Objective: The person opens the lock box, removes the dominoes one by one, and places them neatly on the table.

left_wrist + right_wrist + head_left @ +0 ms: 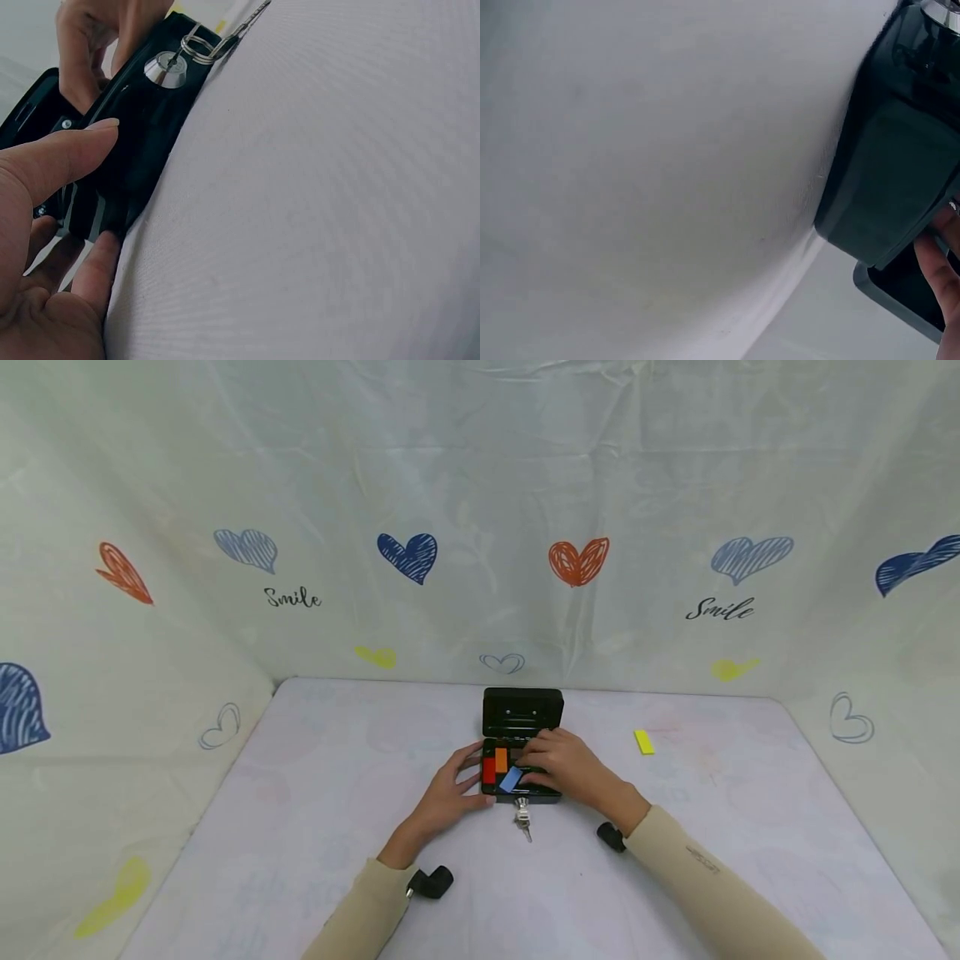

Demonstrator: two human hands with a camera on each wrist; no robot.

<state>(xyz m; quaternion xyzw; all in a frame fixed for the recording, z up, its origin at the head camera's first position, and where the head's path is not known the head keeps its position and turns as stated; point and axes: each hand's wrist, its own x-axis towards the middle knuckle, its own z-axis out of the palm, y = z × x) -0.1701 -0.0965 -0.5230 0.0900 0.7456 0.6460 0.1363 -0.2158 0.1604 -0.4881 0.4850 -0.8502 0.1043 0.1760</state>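
A black metal cash box (552,797) stands on the table with its lid (522,703) raised. Red (489,770) and orange (501,760) rectangular blocks lie inside, and a blue block (511,779) sits tilted at the front. My left hand (447,793) holds the box's left end, thumb (82,150) on the front face and fingers at the side. From the right, my right hand (564,766) reaches over the box with fingers bent down inside, its thumb beside the blue block. I cannot tell what its fingertips hold. Keys (523,818) hang from the front lock (166,69).
A yellow block (644,742) lies on the white table (315,777), right of the box. Behind the table hangs a pale curtain (480,485) printed with hearts. Black wrist devices sit at both cuffs, the left one (431,882) close over the table.
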